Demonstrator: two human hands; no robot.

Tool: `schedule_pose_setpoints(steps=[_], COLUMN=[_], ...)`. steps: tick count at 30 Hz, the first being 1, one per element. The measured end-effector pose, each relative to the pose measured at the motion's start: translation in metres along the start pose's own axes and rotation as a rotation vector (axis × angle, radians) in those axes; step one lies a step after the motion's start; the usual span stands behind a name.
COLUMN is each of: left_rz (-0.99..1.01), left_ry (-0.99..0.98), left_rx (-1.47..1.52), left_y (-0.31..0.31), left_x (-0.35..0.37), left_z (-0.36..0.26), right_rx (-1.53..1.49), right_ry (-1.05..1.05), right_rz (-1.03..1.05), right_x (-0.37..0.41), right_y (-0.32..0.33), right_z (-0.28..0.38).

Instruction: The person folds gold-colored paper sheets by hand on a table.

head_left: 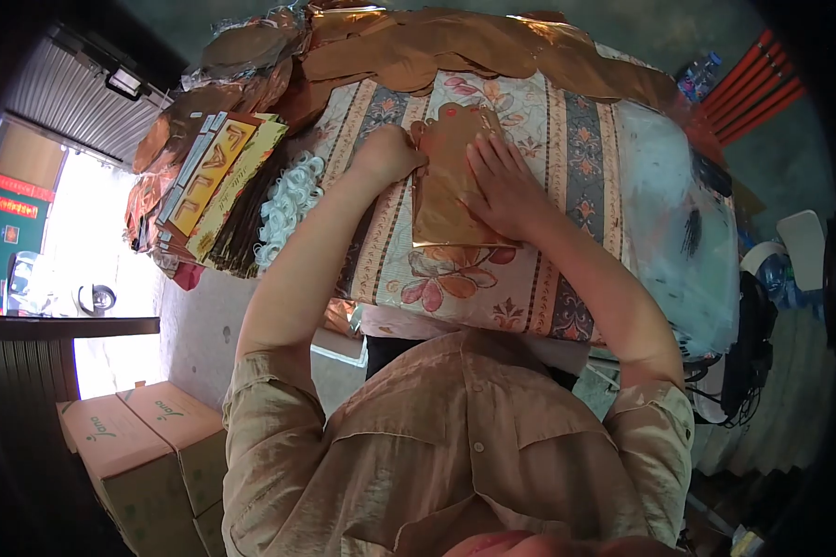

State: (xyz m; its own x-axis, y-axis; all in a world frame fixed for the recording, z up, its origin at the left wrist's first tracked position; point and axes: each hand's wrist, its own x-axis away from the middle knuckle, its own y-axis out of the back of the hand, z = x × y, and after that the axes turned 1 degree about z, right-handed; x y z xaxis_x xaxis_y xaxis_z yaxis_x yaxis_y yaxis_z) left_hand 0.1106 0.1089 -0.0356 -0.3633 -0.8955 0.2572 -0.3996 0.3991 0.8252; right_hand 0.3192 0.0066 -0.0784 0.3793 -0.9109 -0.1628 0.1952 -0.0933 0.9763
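The left hand [388, 153] pinches the left edge of a copper foil sheet [441, 204] lying flat on the flowered tabletop [539, 269]. The right hand [503, 186] presses on it, fingers spread. More foil pieces [455, 51] are piled at the far edge, with letter packets [212, 174] to the left.

— Where does the camera sit?
— On my head, and it's the only view. It faces forward and steeply down, so my own shirt [455, 436] fills the bottom of the frame, with my arms running up from it.
— How near is the work?
— Close. The worktop [455, 278] lies at arm's reach in the upper middle, with my left hand [390, 153] and right hand [502, 186] over it. The lens is very wide: edges bend, corners go dark, and floor cartons [130, 436] show at lower left.
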Motion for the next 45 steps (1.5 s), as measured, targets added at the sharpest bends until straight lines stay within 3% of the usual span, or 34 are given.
schedule_pose_setpoints(steps=[6,8,9,11,14,18,27,30,32,33,35,36,38,42,45], left_rz=[-0.170,0.079,0.077,0.150,0.230,0.302,0.239,0.198,0.216,0.220,0.188,0.191,0.207,0.216,0.250], left_ry=[-0.060,0.044,0.041,0.132,0.223,0.218,0.178,0.018,-0.132,-0.134,-0.280,-0.282,-0.220,-0.232,-0.217], left_rx=[0.044,0.406,0.405,0.868,0.991,1.029,0.899,0.874,0.894,0.895,1.007,1.008,0.985,0.996,0.929], left_y=[0.002,0.003,0.001,0.000,0.005,0.001,-0.005,-0.009,-0.008,-0.009,-0.013,-0.013,-0.012,-0.010,-0.008], left_x=[0.010,0.006,0.004,0.003,0.005,-0.001,0.002,0.012,0.019,0.023,0.030,0.034,0.040,0.044,0.042], left_z=[-0.007,0.001,0.006,0.011,0.010,0.017,0.020,0.026,0.035,0.038,0.044,0.044,0.044,0.042,0.043], right_rx=[-0.006,-0.009,-0.007,-0.008,-0.007,-0.034,-0.136,-0.270,-1.653,-1.652,-1.220,-1.218,-1.352,-1.438,-1.415], right_ry=[0.005,-0.005,-0.005,-0.005,-0.018,-0.029,-0.009,0.105,0.010,0.006,-0.373,-0.376,-0.511,-0.429,-0.546], right_rz=[-0.017,-0.002,-0.005,0.007,0.021,0.024,-0.011,-0.099,-0.105,-0.108,-0.221,-0.223,0.156,0.188,0.278], right_x=[0.000,0.001,0.001,0.001,0.001,0.000,0.001,-0.005,-0.010,-0.006,0.003,0.004,0.002,-0.004,-0.007], right_y=[-0.002,-0.002,-0.001,0.000,0.001,0.001,-0.011,-0.016,-0.006,0.001,0.016,0.027,0.043,0.037,0.037], right_z=[-0.001,0.000,0.000,0.000,0.002,0.001,-0.017,-0.037,-0.043,-0.041,-0.038,-0.037,-0.038,-0.034,-0.038])
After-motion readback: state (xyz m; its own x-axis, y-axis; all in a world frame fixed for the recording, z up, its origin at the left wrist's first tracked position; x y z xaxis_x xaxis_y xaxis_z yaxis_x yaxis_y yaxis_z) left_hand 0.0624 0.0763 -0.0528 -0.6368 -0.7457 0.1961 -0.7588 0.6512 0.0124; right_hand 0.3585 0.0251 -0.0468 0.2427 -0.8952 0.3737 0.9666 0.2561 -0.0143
